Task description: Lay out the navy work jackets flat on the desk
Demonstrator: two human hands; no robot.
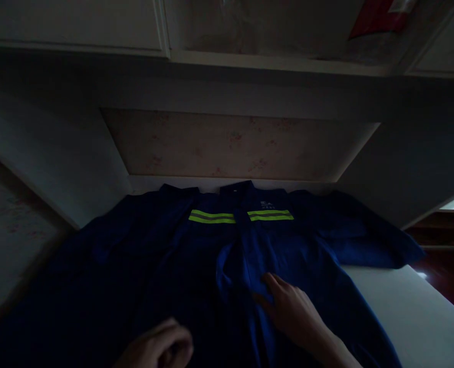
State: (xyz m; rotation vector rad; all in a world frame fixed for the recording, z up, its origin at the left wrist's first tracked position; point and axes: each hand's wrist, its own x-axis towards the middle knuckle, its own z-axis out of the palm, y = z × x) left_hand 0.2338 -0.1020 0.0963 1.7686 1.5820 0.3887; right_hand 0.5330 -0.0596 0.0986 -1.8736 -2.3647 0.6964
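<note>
A dark blue work jacket [196, 255] with two yellow-green reflective stripes [241, 216] across the chest lies spread front up on a white surface [411, 312]. My right hand [294, 309] rests on the jacket's front placket near the middle, fingers pointing up and left, pinching a fold of the cloth. My left hand [161, 347] sits at the bottom edge on the lower front of the jacket with its fingers curled. The scene is very dim, so the left hand's grip is hard to make out.
A recessed wall panel [234, 145] rises behind the jacket, with cabinet edges [165, 48] above. The white surface ends at the right, where dark wooden floor [449, 278] shows below. A sloped wall [39, 163] closes in at the left.
</note>
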